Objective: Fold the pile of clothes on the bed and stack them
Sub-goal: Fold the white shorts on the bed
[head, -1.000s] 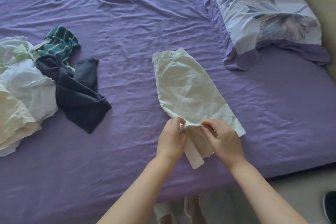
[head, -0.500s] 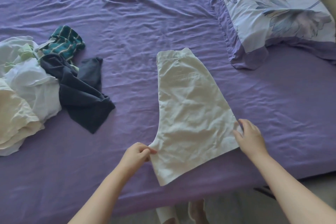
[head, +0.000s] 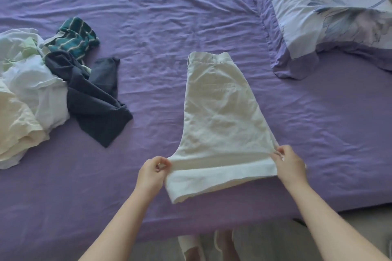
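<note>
Two hands worked the cream shorts lying flat on the bed, waistband away from the person. The left hand and right hand each pinched a corner of the hem in a closed grip, lifting it. Judged the fold-up step: next, carry the hem toward the waistband, keeping edges aligned. The unfolded pile waited well apart.

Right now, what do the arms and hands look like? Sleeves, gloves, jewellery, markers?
Two bare forearms come in from the bottom edge. No sleeve reaches into view on either. The left hand and right hand wear no gloves; no watch, bracelet or ring shows. No tracking markers, straps or cables. Nails look short; polish cannot be told.
</note>
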Action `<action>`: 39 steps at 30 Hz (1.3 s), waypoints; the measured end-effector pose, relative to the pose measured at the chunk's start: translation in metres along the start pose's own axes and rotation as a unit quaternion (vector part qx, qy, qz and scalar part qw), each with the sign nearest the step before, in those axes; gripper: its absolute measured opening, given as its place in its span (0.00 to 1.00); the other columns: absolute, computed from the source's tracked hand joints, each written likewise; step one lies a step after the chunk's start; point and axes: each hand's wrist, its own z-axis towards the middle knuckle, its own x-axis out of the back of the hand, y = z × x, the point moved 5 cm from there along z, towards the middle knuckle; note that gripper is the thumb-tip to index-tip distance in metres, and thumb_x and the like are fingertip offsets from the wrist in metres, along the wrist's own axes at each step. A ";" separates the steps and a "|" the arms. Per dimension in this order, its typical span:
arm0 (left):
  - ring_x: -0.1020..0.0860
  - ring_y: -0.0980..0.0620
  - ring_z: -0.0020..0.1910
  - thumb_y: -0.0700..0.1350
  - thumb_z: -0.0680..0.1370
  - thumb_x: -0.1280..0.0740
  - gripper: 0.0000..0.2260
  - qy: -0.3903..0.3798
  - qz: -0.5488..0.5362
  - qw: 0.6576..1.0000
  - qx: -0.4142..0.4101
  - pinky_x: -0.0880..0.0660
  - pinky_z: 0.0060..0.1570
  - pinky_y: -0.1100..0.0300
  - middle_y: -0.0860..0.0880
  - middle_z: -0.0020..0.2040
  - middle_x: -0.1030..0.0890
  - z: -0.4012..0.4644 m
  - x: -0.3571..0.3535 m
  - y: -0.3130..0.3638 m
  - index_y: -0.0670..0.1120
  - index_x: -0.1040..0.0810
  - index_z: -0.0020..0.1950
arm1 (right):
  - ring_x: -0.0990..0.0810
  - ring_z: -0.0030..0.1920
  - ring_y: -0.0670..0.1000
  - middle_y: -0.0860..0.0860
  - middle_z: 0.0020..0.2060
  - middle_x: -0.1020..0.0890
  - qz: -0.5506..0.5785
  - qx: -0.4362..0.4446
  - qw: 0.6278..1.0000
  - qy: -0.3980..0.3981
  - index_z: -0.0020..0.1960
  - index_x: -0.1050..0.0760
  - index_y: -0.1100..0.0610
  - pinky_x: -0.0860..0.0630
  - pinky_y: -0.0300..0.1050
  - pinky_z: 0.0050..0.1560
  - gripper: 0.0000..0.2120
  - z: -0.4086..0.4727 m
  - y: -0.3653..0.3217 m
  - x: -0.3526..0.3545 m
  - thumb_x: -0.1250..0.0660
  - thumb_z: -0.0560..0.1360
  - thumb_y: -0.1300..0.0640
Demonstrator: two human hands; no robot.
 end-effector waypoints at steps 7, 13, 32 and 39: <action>0.32 0.49 0.59 0.41 0.73 0.30 0.34 -0.028 0.018 0.998 0.053 0.31 0.57 0.58 0.45 0.62 0.36 -0.010 -0.006 -0.005 0.52 0.43 0.75 | 0.29 0.37 0.59 0.54 0.33 0.27 0.048 0.036 0.998 -0.004 0.40 0.35 0.60 0.37 0.50 0.36 0.10 -0.019 -0.006 -0.017 0.38 0.77 0.58; 0.26 0.49 0.46 0.39 0.74 0.35 0.39 -0.047 0.106 0.992 0.059 0.27 0.44 0.60 0.44 0.59 0.36 -0.013 -0.004 -0.007 0.58 0.53 0.77 | 0.22 0.37 0.62 0.57 0.33 0.22 -0.144 0.078 0.987 -0.001 0.43 0.38 0.58 0.33 0.50 0.36 0.10 -0.040 -0.004 -0.020 0.36 0.75 0.59; 0.47 0.43 0.75 0.70 0.75 0.51 0.36 0.002 0.457 0.819 -0.346 0.48 0.68 0.43 0.43 0.76 0.42 0.035 -0.111 0.050 0.51 0.43 0.77 | 0.47 0.74 0.58 0.52 0.74 0.42 -0.280 0.389 0.877 -0.040 0.75 0.49 0.41 0.49 0.68 0.66 0.28 0.006 -0.077 -0.109 0.60 0.77 0.34; 0.45 0.44 0.75 0.68 0.77 0.59 0.33 0.013 0.457 0.831 -0.316 0.49 0.68 0.41 0.46 0.75 0.37 0.094 -0.120 0.104 0.51 0.39 0.75 | 0.60 0.76 0.52 0.54 0.72 0.34 -0.289 0.373 0.881 -0.027 0.73 0.45 0.45 0.49 0.64 0.68 0.28 0.084 -0.115 -0.097 0.64 0.78 0.37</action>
